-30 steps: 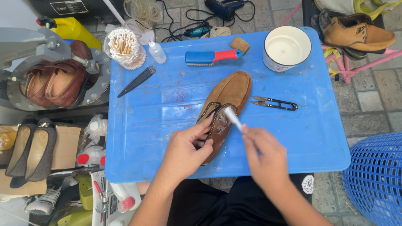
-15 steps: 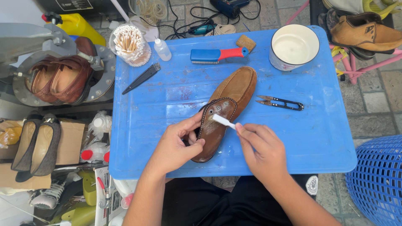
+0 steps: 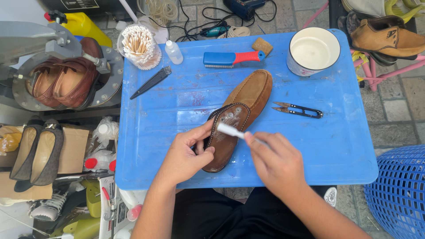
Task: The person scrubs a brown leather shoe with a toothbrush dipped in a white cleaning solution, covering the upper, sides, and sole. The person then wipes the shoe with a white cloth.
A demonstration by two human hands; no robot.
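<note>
I see my left hand (image 3: 186, 155) gripping the shoe (image 3: 237, 116) at its near end, mid-table (image 3: 336, 146); my right hand (image 3: 272, 161) pinches a white applicator (image 3: 229, 130) against the insole. The shoe could slip (the table looks wet) if that grip slackens. Its long axis runs diagonally, toe pointing far-right.

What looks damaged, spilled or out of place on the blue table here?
The tan suede shoe has its insole lifted out of the opening, edge stitching exposed. The left hand steadies it while the right hand holds a white brush against it. The blue table carries pale, dried-looking smears.
</note>
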